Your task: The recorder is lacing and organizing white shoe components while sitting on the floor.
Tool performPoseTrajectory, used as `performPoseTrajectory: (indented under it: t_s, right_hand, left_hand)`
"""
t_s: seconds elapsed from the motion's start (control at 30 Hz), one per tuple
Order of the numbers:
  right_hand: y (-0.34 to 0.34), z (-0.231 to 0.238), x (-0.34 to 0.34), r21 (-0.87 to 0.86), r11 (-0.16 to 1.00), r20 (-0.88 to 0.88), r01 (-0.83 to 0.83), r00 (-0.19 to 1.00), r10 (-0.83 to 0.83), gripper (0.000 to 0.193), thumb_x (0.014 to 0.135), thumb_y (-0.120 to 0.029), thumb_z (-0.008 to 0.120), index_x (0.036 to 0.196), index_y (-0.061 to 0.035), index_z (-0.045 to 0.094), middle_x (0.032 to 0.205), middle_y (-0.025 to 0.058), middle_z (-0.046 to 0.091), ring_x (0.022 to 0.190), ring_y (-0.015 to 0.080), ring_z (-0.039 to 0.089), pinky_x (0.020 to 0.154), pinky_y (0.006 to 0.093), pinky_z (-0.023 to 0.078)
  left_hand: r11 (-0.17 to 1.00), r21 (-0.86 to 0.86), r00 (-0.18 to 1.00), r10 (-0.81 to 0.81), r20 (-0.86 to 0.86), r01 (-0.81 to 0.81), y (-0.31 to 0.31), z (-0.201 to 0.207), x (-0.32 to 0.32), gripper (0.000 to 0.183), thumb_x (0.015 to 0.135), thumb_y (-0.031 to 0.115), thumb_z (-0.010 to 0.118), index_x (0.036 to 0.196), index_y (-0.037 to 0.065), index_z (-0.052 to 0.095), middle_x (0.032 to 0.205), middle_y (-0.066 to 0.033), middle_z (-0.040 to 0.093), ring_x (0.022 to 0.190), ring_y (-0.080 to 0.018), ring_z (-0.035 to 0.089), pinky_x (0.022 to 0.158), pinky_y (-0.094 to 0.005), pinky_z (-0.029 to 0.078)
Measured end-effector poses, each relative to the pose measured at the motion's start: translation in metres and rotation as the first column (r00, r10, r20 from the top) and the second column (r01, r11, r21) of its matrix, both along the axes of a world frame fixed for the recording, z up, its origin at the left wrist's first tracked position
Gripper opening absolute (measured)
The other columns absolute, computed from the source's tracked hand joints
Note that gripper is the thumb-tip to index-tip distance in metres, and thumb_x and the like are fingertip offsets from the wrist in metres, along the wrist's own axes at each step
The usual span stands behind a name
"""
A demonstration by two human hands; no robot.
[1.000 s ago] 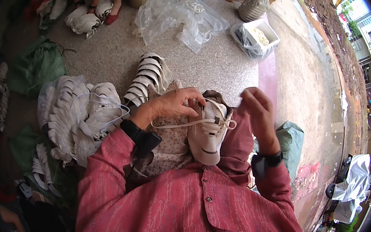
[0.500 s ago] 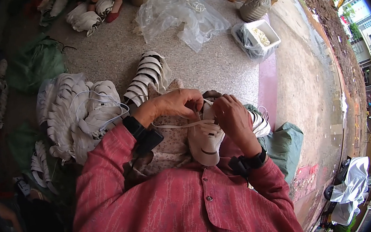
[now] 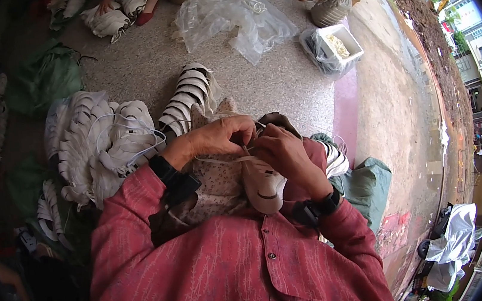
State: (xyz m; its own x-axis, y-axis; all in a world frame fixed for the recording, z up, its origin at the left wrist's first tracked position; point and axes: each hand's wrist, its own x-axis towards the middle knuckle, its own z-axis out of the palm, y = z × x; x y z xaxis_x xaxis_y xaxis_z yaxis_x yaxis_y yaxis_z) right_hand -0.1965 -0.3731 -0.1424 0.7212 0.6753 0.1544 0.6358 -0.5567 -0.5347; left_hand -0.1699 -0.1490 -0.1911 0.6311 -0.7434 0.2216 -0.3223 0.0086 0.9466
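Note:
A white shoe upper (image 3: pixel 265 191) lies in my lap, its rounded toe pointing toward me. A pale shoelace (image 3: pixel 221 161) loops out from it to the left, across floral cloth (image 3: pixel 215 184). My left hand (image 3: pixel 224 135) is closed at the upper's left side, thumb and fingers pinching the lace. Over the lacing area bends my right hand (image 3: pixel 284 152), its fingers drawn together at the lace close to the left fingertips. Those fingertips partly hide one another, and the right hand covers much of the upper's opening.
Bundled white shoe uppers (image 3: pixel 93 147) lie at the left, with a stacked row (image 3: pixel 189 99) beyond my left hand. A green sack (image 3: pixel 369 192) sits at right. Farther off are clear plastic sheeting (image 3: pixel 237 21), a white box (image 3: pixel 346 47) of laces and another person's hand (image 3: pixel 108 1).
My right hand has moved left and down over the upper, bringing its fingers near the left ones. My left hand has shifted slightly left. The far person's hand has moved on the white bundle.

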Motion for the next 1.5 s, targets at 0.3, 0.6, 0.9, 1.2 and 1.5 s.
performPoseTrajectory:
  t_s: [0.3, 0.6, 0.9, 1.2, 1.5]
  right_hand:
    - [-0.013, -0.015, 0.015, 0.216, 0.975, -0.247, -0.041, 0.964, 0.095, 0.012, 0.078, -0.006, 0.072, 0.089, -0.0095, 0.071, 0.086, 0.0039, 0.057, 0.080, 0.0196, 0.059, 0.070, 0.0310, 0.047]
    - [-0.040, -0.015, -0.013, 0.382, 0.893, -0.455, 0.236, 0.889, -0.040, 0.012, 0.079, 0.002, 0.069, 0.091, -0.0013, 0.065, 0.089, 0.0036, 0.053, 0.082, 0.0160, 0.055, 0.071, 0.0262, 0.044]
    - [-0.150, 0.004, 0.016, 0.573, 0.357, -0.125, 0.738, 0.509, -0.852, 0.014, 0.092, -0.014, 0.065, 0.091, 0.0002, 0.066, 0.082, 0.0029, 0.061, 0.070, 0.0130, 0.055, 0.065, 0.0252, 0.045]
    - [-0.165, -0.008, 0.003, 0.598, -0.164, -0.755, 0.784, 0.621, 0.211, 0.021, 0.100, -0.022, 0.051, 0.109, -0.0030, 0.056, 0.122, 0.0167, 0.062, 0.084, 0.0196, 0.068, 0.067, 0.0301, 0.054]
    - [-0.123, -0.012, 0.005, 0.528, 0.002, -0.832, 0.849, 0.517, 0.202, 0.033, 0.097, -0.013, 0.056, 0.126, 0.0033, 0.050, 0.123, 0.0181, 0.060, 0.112, 0.0265, 0.061, 0.094, 0.0371, 0.053]
  left_hand:
    - [0.993, 0.098, 0.994, 0.074, -0.075, -0.066, -0.008, 0.016, -0.002, 0.027, 0.068, 0.001, 0.076, 0.085, 0.005, 0.055, 0.093, -0.0025, 0.056, 0.092, -0.0155, 0.055, 0.083, -0.0298, 0.045]
    - [0.986, 0.165, 0.995, 0.044, -0.094, -0.028, -0.040, 0.038, 0.005, 0.040, 0.063, 0.008, 0.079, 0.098, 0.007, 0.060, 0.095, -0.0030, 0.055, 0.092, -0.0160, 0.054, 0.083, -0.0303, 0.045]
    - [0.970, 0.244, 0.991, -0.018, 0.135, -0.016, -0.043, 0.026, 0.007, 0.048, 0.058, 0.017, 0.083, 0.101, 0.010, 0.064, 0.098, -0.0034, 0.053, 0.100, -0.0223, 0.051, 0.089, -0.0326, 0.041]
    - [0.942, 0.281, 0.928, 0.072, 0.366, -0.184, -0.045, 0.055, -0.020, 0.048, 0.068, 0.033, 0.081, 0.105, 0.012, 0.060, 0.119, -0.0097, 0.052, 0.109, -0.0281, 0.050, 0.095, -0.0378, 0.040]
    - [0.954, 0.237, 0.858, 0.037, 0.513, -0.183, -0.055, 0.058, -0.022, 0.029, 0.068, 0.015, 0.079, 0.088, 0.007, 0.061, 0.112, -0.0088, 0.057, 0.106, -0.0301, 0.054, 0.093, -0.0397, 0.043]
